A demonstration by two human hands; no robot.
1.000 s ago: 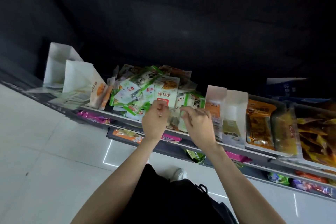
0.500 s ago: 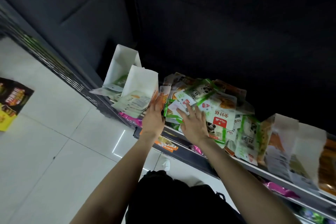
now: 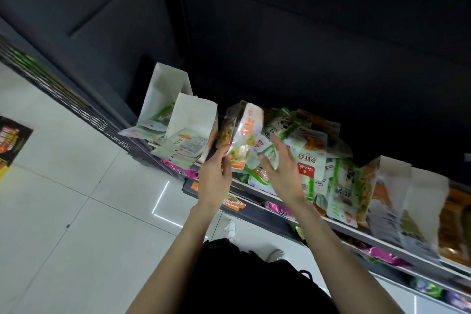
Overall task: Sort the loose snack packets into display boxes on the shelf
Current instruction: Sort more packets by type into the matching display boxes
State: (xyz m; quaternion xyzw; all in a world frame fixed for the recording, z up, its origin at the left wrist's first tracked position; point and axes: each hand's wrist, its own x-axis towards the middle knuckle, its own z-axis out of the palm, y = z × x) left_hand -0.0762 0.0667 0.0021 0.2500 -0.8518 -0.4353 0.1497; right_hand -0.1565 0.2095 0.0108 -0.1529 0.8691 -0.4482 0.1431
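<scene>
Up at the grey metal shelf [image 3: 362,233], left hand [image 3: 214,181] is pinching glossy orange-and-white snack packets [image 3: 242,135] beside the white cardboard display box [image 3: 191,120] — right hand [image 3: 283,173] hovering spread, empty, over the loose pile [image 3: 313,150]. Next, probably, slotting them inside.

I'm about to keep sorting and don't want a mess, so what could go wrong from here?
The left hand pinches the orange packet only by its lower edge, so it could slip before reaching the white box. The pile of packets leans over the shelf edge; the right hand reaching into it could knock some to the floor.
</scene>
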